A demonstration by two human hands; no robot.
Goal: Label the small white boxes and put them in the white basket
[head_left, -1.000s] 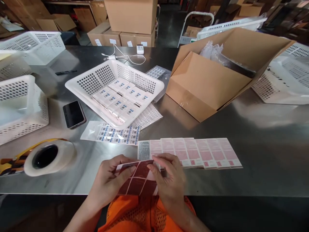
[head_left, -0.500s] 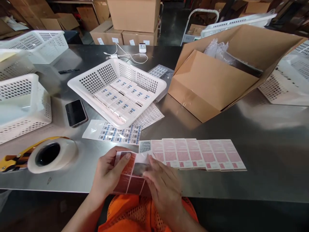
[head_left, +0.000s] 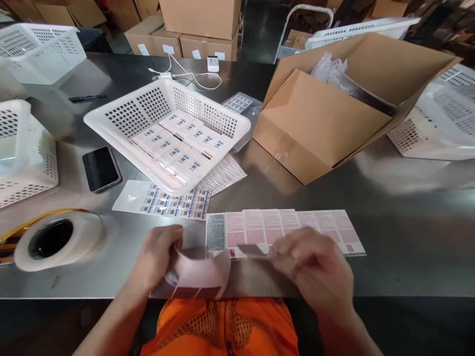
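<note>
My left hand (head_left: 158,257) is closed on a sheet of labels (head_left: 202,272), which curls over above the table's front edge, its pale backing facing up and dark red panels showing below. Between the fingertips of my right hand (head_left: 317,262) is a small greyish label (head_left: 254,250), smeared by motion. It hangs over the front of a row of flat pink-and-white packs (head_left: 272,225), which overlap side by side on the table. A grey printed label (head_left: 215,232) covers the pack at the left end.
Behind the packs stands a white basket (head_left: 166,173) holding several small white boxes with blue labels. QR label sheets (head_left: 174,200) lie partly under it. A phone (head_left: 101,169) and a tape roll (head_left: 59,240) are at left, an open carton (head_left: 297,133) at right.
My right hand has moved away from the label sheet to the right, carrying a label from it. My left hand keeps the sheet, now curled. The view has shifted slightly.
</note>
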